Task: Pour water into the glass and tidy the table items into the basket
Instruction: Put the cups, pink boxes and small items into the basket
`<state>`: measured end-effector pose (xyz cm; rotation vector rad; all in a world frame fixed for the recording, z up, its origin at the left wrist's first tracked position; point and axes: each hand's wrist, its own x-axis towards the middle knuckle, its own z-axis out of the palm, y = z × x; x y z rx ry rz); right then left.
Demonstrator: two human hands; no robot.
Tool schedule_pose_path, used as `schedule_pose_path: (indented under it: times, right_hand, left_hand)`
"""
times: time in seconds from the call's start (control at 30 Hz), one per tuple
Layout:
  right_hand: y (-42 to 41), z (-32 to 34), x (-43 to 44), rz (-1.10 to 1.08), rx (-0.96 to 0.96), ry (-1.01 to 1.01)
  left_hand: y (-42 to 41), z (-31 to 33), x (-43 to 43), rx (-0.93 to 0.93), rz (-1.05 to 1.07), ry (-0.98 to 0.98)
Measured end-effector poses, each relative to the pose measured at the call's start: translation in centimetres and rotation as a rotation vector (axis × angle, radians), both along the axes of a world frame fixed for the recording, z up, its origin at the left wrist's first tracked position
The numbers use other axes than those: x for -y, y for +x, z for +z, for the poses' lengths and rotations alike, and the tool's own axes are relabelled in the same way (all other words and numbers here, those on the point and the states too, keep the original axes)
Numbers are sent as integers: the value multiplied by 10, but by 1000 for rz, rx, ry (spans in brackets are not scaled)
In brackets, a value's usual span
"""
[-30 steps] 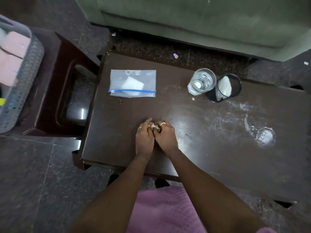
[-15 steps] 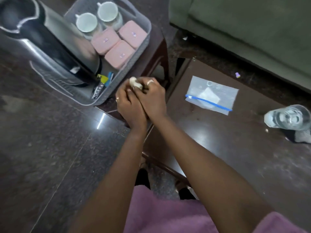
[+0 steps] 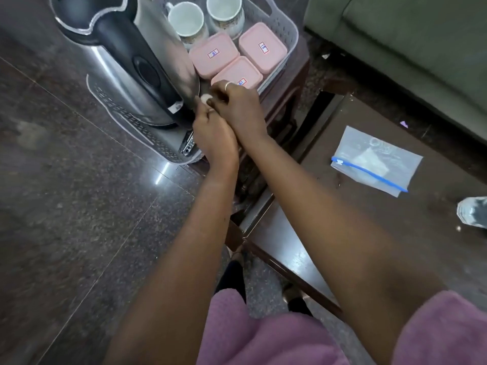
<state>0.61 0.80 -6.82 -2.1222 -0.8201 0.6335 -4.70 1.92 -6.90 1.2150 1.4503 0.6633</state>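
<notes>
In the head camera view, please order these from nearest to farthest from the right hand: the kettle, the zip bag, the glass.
From the right hand:
1. Kettle, in the basket just left of it.
2. Zip bag, on the table to the right.
3. Glass, at the picture's right edge.

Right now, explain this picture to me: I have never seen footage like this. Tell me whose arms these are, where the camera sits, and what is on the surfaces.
No machine here: a person wears one camera on the head, looking down at their own bare arms. The left hand and right hand are pressed together over a grey basket, pinching a small white scrap between the fingertips. In the basket sit a steel kettle, two cups and three pink boxes. To the right is a dark table with a zip bag lying flat and a glass at the picture's edge. The pink cloth at the bottom is the person's clothing.
</notes>
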Motion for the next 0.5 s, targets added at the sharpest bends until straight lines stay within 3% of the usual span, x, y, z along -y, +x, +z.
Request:
schedule_pose_path:
  times: [0.13,0.27,0.5]
  right_hand:
    - [-7,0,26,-99,8,120]
    - [-10,-6,69,-267,43,196]
    - [16,-47,163,-612,100,-3]
  left_hand:
    - [0,-3,24,19,18,85]
    - [5,-7,66,24,-92,267]
    - [38,-48,138,-35,-432,233]
